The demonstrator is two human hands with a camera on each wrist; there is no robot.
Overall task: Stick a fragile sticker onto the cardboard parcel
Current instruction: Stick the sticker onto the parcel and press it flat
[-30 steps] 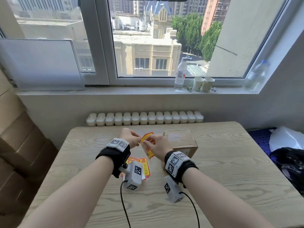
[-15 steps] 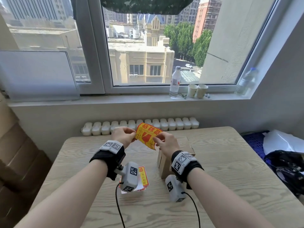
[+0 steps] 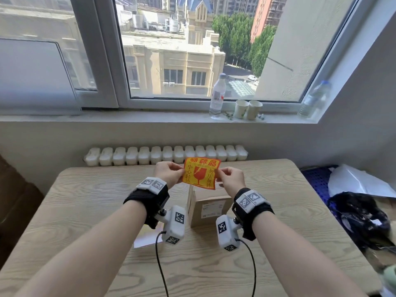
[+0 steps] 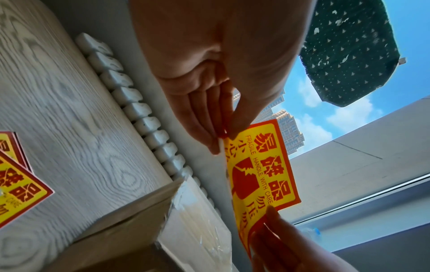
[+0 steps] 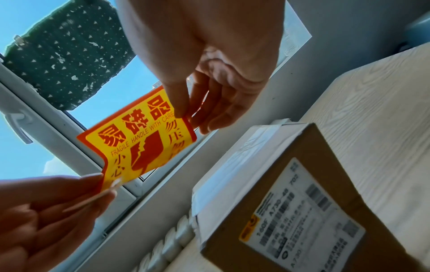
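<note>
A yellow and red fragile sticker (image 3: pixel 201 173) (image 4: pixel 258 176) (image 5: pixel 142 139) hangs in the air above the cardboard parcel (image 3: pixel 209 205) (image 5: pixel 291 198), face toward me. My left hand (image 3: pixel 169 173) (image 4: pixel 218 136) pinches its left edge, where a white backing strip shows. At the sticker's right edge my right hand (image 3: pixel 228 179) (image 5: pixel 186 114) pinches it between thumb and fingers. The parcel stands on the wooden table (image 3: pixel 85 211) below both hands, taped on top, with a white shipping label (image 5: pixel 309 211) on its near side.
More fragile stickers (image 4: pixel 18 185) lie on the table under my left wrist, left of the parcel. A white radiator (image 3: pixel 165 154) runs behind the table. A bottle (image 3: pixel 217 96) and paper cups (image 3: pixel 247 109) stand on the sill; dark bags (image 3: pixel 360 219) sit at right.
Both hands have lifted the sticker from low beside the parcel to above it and turned it flat, face toward me. The head view has tilted upward slightly.
</note>
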